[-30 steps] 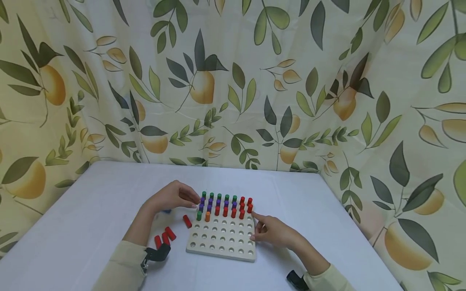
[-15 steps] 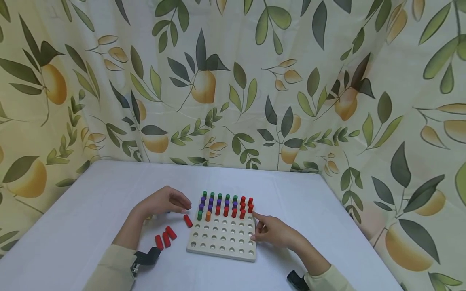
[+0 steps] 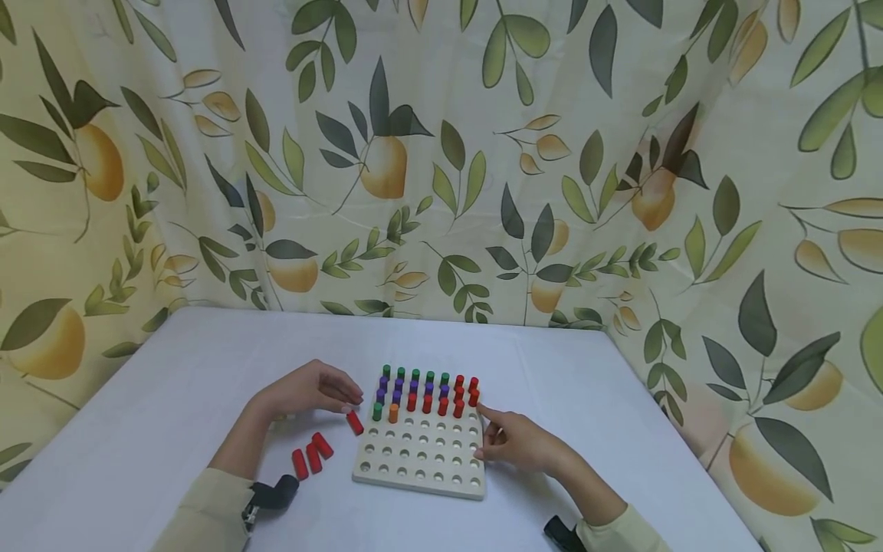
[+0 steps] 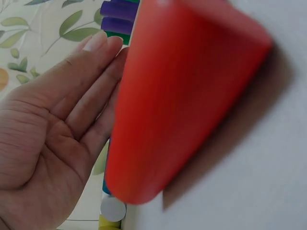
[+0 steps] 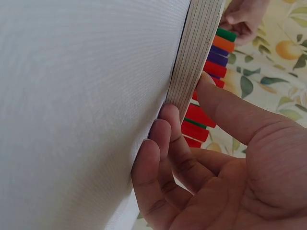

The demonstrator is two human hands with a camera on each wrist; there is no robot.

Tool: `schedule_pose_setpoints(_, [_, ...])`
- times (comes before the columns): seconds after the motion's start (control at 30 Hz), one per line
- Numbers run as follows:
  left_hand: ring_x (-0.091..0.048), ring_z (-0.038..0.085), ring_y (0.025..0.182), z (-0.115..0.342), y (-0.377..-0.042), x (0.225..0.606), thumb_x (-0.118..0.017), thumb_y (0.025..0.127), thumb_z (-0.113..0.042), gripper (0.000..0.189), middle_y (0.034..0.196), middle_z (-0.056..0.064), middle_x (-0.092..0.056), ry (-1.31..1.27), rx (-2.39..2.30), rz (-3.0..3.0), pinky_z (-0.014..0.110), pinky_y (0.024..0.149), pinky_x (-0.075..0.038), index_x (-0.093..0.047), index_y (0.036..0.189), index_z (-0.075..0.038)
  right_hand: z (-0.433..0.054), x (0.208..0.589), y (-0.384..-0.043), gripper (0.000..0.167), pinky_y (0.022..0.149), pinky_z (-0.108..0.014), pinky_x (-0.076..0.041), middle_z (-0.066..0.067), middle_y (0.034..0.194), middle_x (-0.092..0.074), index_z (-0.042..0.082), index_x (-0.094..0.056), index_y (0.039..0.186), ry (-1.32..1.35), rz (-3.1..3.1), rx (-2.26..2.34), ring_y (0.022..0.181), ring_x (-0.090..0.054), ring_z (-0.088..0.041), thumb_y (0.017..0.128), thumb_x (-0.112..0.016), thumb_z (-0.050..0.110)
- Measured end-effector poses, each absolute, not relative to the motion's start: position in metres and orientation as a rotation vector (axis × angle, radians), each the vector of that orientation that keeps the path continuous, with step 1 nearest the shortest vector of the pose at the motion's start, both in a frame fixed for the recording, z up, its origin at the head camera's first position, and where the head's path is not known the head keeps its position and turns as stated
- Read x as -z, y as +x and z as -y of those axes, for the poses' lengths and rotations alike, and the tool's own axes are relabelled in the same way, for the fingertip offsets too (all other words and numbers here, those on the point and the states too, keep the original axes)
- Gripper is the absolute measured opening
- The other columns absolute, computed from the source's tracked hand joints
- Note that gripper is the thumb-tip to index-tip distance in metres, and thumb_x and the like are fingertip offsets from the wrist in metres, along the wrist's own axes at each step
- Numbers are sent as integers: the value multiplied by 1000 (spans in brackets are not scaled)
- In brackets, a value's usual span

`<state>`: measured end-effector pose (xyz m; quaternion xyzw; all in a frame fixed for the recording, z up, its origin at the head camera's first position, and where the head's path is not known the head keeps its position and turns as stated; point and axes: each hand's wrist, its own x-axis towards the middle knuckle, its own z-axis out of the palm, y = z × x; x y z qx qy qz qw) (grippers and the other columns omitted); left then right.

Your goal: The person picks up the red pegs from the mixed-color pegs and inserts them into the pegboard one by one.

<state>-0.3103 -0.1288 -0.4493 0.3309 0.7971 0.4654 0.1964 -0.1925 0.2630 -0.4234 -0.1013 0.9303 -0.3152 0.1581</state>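
A pale wooden pegboard [image 3: 414,484] lies on the table, its back rows filled with green [image 3: 415,376], purple [image 3: 396,397] and red pegs [image 3: 428,403], plus one orange peg [image 3: 393,414]. My left hand [image 3: 310,389] hovers just left of the board, fingers extended and nothing visibly held. Close by its fingertips, a loose red peg [image 3: 355,422] lies against the board's left side. Along the right edge, my right hand [image 3: 520,441] grips the board, with the thumb on the upper edge and fingers curled at the side in the right wrist view.
Three loose red pegs [image 3: 313,458] lie on the white table [image 3: 228,360] below the left hand. Behind that hand, the left wrist view shows a white peg [image 4: 113,209] and a yellow peg [image 4: 109,223]. A patterned curtain [image 3: 441,153] surrounds the table.
My left hand has drawn back leftward from the purple pegs at the board's left edge and sunk slightly toward the loose red peg. The right hand and board have stayed put.
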Motion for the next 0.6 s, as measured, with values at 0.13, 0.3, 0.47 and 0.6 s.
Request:
schedule_pose_setpoints(0.13, [-73, 22, 104, 126, -310, 449, -78, 90, -2, 25, 111, 7, -76, 907, -1309, -2221, 38, 93, -56, -76, 115, -6, -262, 424, -192, 81, 63, -27, -41, 0, 89, -58, -3, -40, 155, -299, -2661, 903, 78, -53, -16, 92, -82, 23])
schedule_pose_setpoints(0.3, [-73, 22, 103, 124, -310, 449, -79, 89, 1, 27, 109, 6, -76, 887, -1288, -2226, 38, 92, -56, -76, 115, -6, -263, 424, -192, 81, 63, -28, -41, -1, 88, -57, -4, -40, 155, -310, -2659, 911, 78, -53, -17, 91, -82, 23])
schedule_pose_setpoints(0.47, [-73, 22, 103, 123, -309, 449, -77, 88, 6, 29, 107, 4, -77, 905, -1263, -2243, 40, 93, -56, -76, 114, -7, -264, 423, -192, 80, 63, -28, -41, -1, 88, -57, -5, -40, 154, -341, -2661, 920, 78, -53, -18, 91, -82, 21])
schedule_pose_setpoints(0.6, [-73, 21, 102, 123, -308, 450, -77, 87, 8, 32, 106, 2, -77, 893, -1248, -2259, 41, 93, -56, -77, 114, -9, -264, 424, -193, 81, 62, -28, -40, -1, 88, -57, -6, -39, 154, -354, -2655, 928, 78, -53, -18, 91, -82, 22])
